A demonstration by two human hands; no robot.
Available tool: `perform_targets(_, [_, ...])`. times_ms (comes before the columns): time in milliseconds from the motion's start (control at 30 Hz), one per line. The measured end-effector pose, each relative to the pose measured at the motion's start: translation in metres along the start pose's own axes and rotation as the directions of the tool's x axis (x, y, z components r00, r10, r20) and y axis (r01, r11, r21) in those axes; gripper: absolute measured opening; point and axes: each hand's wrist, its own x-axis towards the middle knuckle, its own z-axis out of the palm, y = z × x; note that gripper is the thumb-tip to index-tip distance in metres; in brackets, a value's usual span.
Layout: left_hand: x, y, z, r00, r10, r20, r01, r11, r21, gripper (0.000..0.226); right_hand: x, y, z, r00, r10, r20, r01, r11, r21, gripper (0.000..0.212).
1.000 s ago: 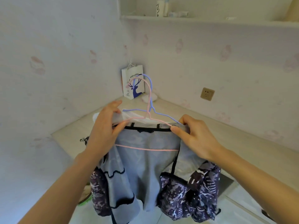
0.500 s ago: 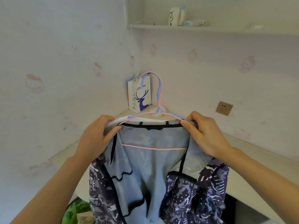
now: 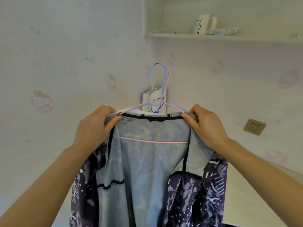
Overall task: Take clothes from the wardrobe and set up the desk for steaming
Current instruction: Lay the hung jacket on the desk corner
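Note:
A patterned purple-grey jacket (image 3: 147,169) with a pale mesh lining hangs open toward me on a pink hanger and a blue hanger (image 3: 161,89), whose hooks stand upright. My left hand (image 3: 93,128) grips the left shoulder, where a white garment edge also shows. At the other shoulder, my right hand (image 3: 206,126) pinches the fabric and the hanger ends. I hold it all up in front of the room corner, above the light wooden desk (image 3: 255,190).
A white paper bag (image 3: 151,99) with blue print stands in the corner behind the hangers. A wall shelf (image 3: 221,36) above carries a white mug and small items. A socket (image 3: 254,126) sits on the right wall.
Both hands have raised the jacket and hangers higher, off the desk and toward the wall corner. The view has tilted up, showing more of the shelf.

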Motion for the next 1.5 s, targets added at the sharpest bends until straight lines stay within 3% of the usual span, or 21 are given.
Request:
perform_targets(200, [0.051, -0.031, 0.028, 0.999, -0.044, 0.011, 0.043, 0.999, 0.033, 0.028, 0.057, 0.016, 0.039, 1.000, -0.022, -0.006, 0.022, 0.997, -0.078, 0.041])
perform_targets(500, [0.080, -0.082, 0.118, 0.973, -0.183, 0.142, 0.184, 0.983, 0.005, 0.029, 0.110, 0.074, 0.125, 0.993, -0.002, 0.121, 0.016, 0.993, -0.119, 0.040])
perform_targets(733, [0.106, -0.123, 0.216, 0.915, -0.315, 0.253, 0.313, 0.949, 0.049, 0.031, 0.153, 0.141, 0.212, 0.969, 0.010, 0.249, 0.019, 0.993, -0.113, 0.038])
perform_targets(1000, [0.089, -0.180, 0.340, 0.763, -0.450, 0.464, 0.441, 0.887, 0.137, 0.033, 0.151, 0.214, 0.345, 0.874, 0.069, 0.481, -0.003, 0.991, -0.137, 0.041])
perform_targets(1200, [0.058, -0.215, 0.390, 0.684, -0.520, 0.512, 0.501, 0.844, 0.189, 0.032, 0.136, 0.240, 0.410, 0.822, 0.057, 0.567, -0.006, 0.996, -0.092, 0.044])
perform_targets(1500, [0.036, -0.232, 0.434, 0.586, -0.606, 0.538, 0.588, 0.775, 0.233, 0.029, 0.118, 0.264, 0.457, 0.653, 0.174, 0.737, -0.306, 0.951, 0.047, 0.039])
